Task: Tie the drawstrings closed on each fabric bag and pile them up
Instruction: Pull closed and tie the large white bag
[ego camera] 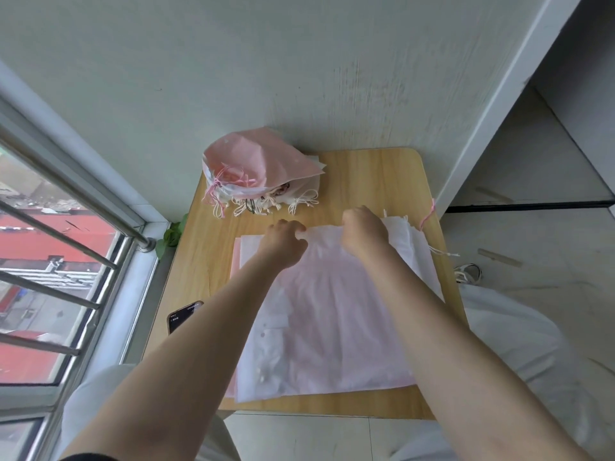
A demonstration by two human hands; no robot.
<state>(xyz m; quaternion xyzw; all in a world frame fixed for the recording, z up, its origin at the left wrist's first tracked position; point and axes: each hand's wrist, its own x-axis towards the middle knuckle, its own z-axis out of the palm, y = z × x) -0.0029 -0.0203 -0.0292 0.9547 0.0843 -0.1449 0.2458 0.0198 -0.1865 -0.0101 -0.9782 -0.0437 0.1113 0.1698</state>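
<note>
Both hands work the far hem of a pale pink fabric drawstring bag (pixel 332 314) lying flat atop a stack of unfinished bags on the light wooden tabletop (pixel 376 181): the left hand (pixel 286 242) pinches the gathered top edge, the right hand (pixel 364 234) is curled over it, its fingertips hidden. Against the wall sits the pile of tied pink and white bags (pixel 263 174), bows facing outward. A dark smartphone (pixel 183 316) rests at the table's left edge. Cinching evenly before knotting would likely keep the bow tight and the bag flat enough to pile.
</note>
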